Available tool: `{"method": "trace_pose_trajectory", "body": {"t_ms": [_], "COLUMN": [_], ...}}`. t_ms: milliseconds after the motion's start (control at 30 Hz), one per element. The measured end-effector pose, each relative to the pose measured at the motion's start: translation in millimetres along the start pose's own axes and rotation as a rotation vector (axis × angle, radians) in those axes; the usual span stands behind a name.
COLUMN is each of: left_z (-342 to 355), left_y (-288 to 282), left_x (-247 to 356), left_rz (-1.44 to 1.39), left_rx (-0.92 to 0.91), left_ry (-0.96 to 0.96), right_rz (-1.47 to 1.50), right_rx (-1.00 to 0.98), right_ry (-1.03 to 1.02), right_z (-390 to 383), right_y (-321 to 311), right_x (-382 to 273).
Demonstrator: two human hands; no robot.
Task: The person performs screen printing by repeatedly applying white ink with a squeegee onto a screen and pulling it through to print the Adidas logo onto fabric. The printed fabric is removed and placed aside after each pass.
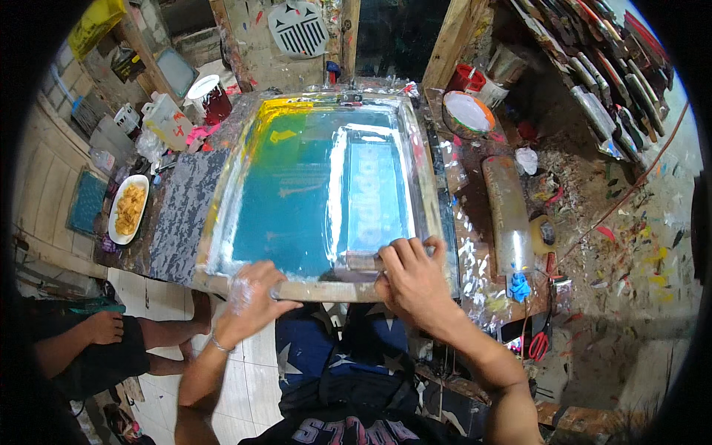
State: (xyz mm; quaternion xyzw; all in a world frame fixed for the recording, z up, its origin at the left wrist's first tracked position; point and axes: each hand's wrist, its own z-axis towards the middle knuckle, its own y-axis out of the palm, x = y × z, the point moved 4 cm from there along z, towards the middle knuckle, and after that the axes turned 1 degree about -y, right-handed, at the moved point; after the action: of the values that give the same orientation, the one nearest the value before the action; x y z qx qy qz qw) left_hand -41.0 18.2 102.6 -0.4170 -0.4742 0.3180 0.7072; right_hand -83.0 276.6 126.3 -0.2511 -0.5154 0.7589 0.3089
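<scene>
A wooden-framed printing screen (297, 185) lies on the workbench in front of me. Its mesh is teal, with yellow-green ink in the far left corner and white ink in streaks toward the right. A pale lettered stencil area (374, 189) shows through on the right. My left hand (256, 293), smeared with white, closes over the left part of the frame's near edge. Near the frame's right corner, my right hand (411, 271) has its fingers curled over the same edge. A narrow bar (362, 259) lies beside those fingers; whether they touch it I cannot tell.
At left are a plate of food (129, 209), a jug (166, 121) and a paint bucket (209, 99). A tub with white ink (469, 111), a cylinder (507, 211) and red scissors (539, 345) are at right. Another person's hand (104, 327) is at lower left.
</scene>
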Motion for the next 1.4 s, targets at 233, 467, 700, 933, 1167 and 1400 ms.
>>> {"method": "trace_pose_trajectory", "body": {"t_ms": [233,467,700,933,1167,1400], "left_z": [86,78,51,50,58,27], "left_y": [-162,-23,158,133,100,78], "left_x": [16,59,18,28,43,34], "left_rz": [-0.256,0.190,0.010,-0.012,-0.128,0.244], "left_rx": [0.074,0.219,-0.103,0.052,0.082,0.107], "left_ry": [0.007,0.292,0.251,0.398,0.171,0.126], "right_rz": [-0.261,-0.188,-0.111,-0.044,-0.097,-0.119], "right_rx": [0.445,0.200,0.232,0.252,0.223,0.327], "right_ry": [-0.057,0.316,0.410,0.290,0.418,0.208], "right_z": [98,208,222,219,224,214], "right_y": [-116,-202,-219,-225,-224,-219], "right_x": [24,52,48,52,48,52]}}
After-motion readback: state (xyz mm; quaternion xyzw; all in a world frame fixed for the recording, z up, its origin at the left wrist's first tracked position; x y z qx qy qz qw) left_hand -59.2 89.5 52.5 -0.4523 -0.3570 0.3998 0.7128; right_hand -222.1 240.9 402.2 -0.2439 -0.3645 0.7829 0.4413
